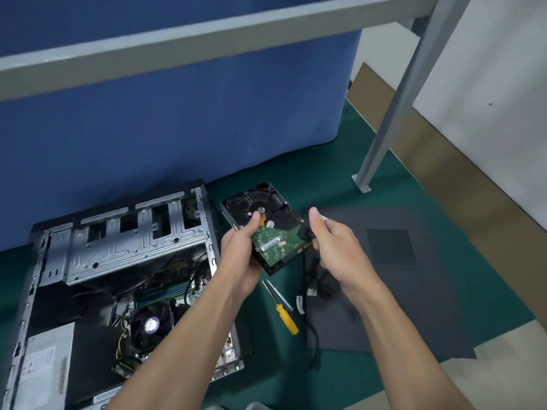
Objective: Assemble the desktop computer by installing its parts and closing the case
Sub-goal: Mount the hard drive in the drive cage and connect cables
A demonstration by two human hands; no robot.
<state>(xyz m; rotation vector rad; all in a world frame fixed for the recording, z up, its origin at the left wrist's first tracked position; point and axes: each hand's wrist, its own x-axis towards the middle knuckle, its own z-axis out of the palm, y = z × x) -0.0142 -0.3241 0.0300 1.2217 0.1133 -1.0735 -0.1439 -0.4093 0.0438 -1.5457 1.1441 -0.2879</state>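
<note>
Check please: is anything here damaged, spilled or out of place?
Nothing looks damaged or spilled. The left hand holds the hard drive outside the open case, the right hand pinches a black plug at its edge, and the side panel lies flat nearby. That suits mid-assembly.

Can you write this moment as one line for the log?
left hand: holds hard drive | right hand: holds black plug at drive's edge | case: open | screwdriver: on green mat

Even, soft indoor light — faint shadows, slight blur throughout, wide-angle bending at the edges.
</note>
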